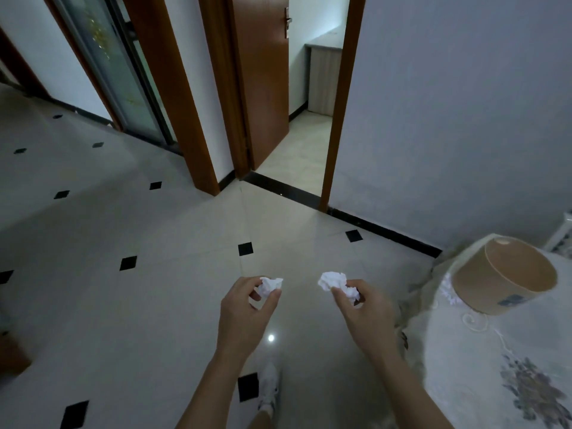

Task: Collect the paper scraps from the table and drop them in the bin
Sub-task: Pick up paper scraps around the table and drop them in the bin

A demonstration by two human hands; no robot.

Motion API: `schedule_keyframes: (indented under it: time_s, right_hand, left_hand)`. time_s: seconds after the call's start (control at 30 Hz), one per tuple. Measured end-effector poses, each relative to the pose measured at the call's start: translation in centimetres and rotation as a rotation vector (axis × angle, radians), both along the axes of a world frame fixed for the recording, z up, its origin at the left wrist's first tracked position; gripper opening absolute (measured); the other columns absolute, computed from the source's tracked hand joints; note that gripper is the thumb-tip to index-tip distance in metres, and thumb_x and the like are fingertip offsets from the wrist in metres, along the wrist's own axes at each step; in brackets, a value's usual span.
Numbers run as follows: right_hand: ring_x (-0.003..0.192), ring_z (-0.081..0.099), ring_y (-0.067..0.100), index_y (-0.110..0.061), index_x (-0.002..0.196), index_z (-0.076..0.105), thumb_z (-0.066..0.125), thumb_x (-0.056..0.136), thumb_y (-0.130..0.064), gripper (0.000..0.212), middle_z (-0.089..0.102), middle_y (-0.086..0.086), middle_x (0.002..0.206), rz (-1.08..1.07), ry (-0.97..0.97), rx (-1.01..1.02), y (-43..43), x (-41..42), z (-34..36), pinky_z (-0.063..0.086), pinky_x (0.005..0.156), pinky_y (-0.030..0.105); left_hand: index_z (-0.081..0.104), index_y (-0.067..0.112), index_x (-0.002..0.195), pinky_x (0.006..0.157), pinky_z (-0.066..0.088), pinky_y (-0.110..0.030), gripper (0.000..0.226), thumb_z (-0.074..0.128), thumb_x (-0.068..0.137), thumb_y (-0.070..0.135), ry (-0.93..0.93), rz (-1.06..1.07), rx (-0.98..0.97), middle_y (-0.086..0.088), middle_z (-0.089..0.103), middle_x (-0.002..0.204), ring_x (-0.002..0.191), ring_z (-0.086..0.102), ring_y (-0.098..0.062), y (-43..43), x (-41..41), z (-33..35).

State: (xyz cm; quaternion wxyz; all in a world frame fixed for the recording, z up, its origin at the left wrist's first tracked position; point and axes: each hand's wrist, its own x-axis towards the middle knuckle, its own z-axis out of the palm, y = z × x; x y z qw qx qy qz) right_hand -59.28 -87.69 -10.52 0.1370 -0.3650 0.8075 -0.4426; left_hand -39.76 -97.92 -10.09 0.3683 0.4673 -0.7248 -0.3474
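Note:
My left hand [247, 308] pinches a crumpled white paper scrap [270, 285] between thumb and fingers, held out over the tiled floor. My right hand [363, 308] pinches a second, slightly larger crumpled white paper scrap [332, 281] the same way. Both hands are at about the same height, side by side, left of the table [495, 382] with its white embroidered cloth. No bin is in view.
A round tan cardboard box [504, 275] lies tilted on the table at the right. Ahead is an open wooden door [263, 88] into another room, with a glass sliding door [108, 66] further left. My white shoe [269, 388] is on the pale tiled floor below my hands.

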Motion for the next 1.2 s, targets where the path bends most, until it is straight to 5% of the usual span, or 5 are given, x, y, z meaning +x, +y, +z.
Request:
schedule_keyframes:
  time_s: [0.43, 0.87, 1.2]
  right_hand:
    - [0.06, 0.055, 0.013, -0.019, 0.075, 0.062, 0.069, 0.087, -0.032, 0.019, 0.058, -0.003, 0.06, -0.232, 0.041, 0.045, -18.2, -10.9, 2.9, 0.035, 0.05, 0.02]
    - [0.051, 0.051, 0.006, -0.038, 0.063, 0.046, 0.07, 0.085, -0.038, 0.033, 0.051, -0.008, 0.051, -0.506, 0.014, 0.091, -22.6, -23.4, 0.5, 0.032, 0.047, 0.019]
    - [0.055, 0.051, 0.007, -0.025, 0.068, 0.056, 0.07, 0.083, -0.039, 0.025, 0.055, -0.007, 0.055, -0.684, -0.008, 0.016, -25.3, -40.5, 1.9, 0.037, 0.052, 0.022]
  left_hand:
    - [0.07, 0.02, 0.103, 0.063, 0.047, -0.011, 0.019, 0.075, 0.085, 0.026, 0.032, -0.301, -0.008, 0.011, 0.063, 0.094, 0.085, 0.059, 0.0, -24.8, -14.6, 2.6]
    - [0.068, 0.019, 0.103, 0.067, 0.052, -0.018, 0.022, 0.074, 0.085, 0.03, -0.012, -0.571, 0.015, 0.007, 0.063, 0.095, 0.086, 0.06, -0.003, -32.7, -33.0, 1.0]
    - [0.069, 0.019, 0.102, 0.069, 0.054, -0.025, 0.021, 0.074, 0.085, 0.03, -0.016, -0.745, -0.062, 0.01, 0.061, 0.093, 0.085, 0.06, -0.007, -36.3, -53.4, 3.1]
